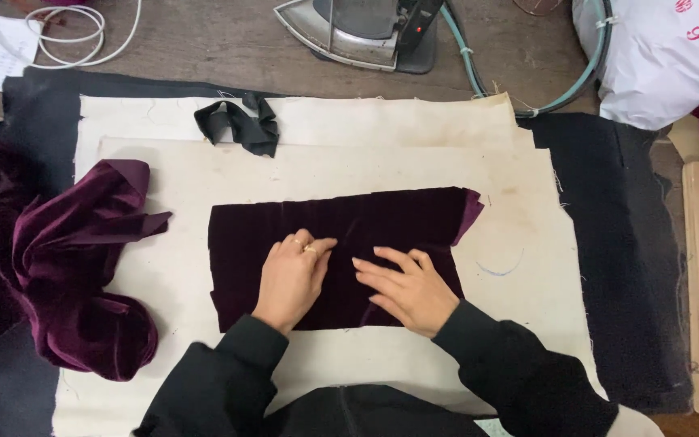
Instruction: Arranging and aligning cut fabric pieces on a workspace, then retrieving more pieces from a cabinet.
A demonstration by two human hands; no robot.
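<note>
White red-printed bag sits top right.

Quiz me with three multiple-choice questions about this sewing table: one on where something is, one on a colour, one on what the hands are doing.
1. Where is the iron?
A. at the table's far edge
B. on the velvet
C. in a hand

2. What colour is the flat velvet piece?
A. white
B. dark purple
C. green

3. How are the hands placed?
A. lifted off the cloth
B. gripping the iron
C. both pressed flat on the velvet

Answers: 1 A, it sits beyond the cream pressing cloth. 2 B, deep purple like the crumpled velvet at left. 3 C, left hand and right hand lie palm-down, side by side.
</note>
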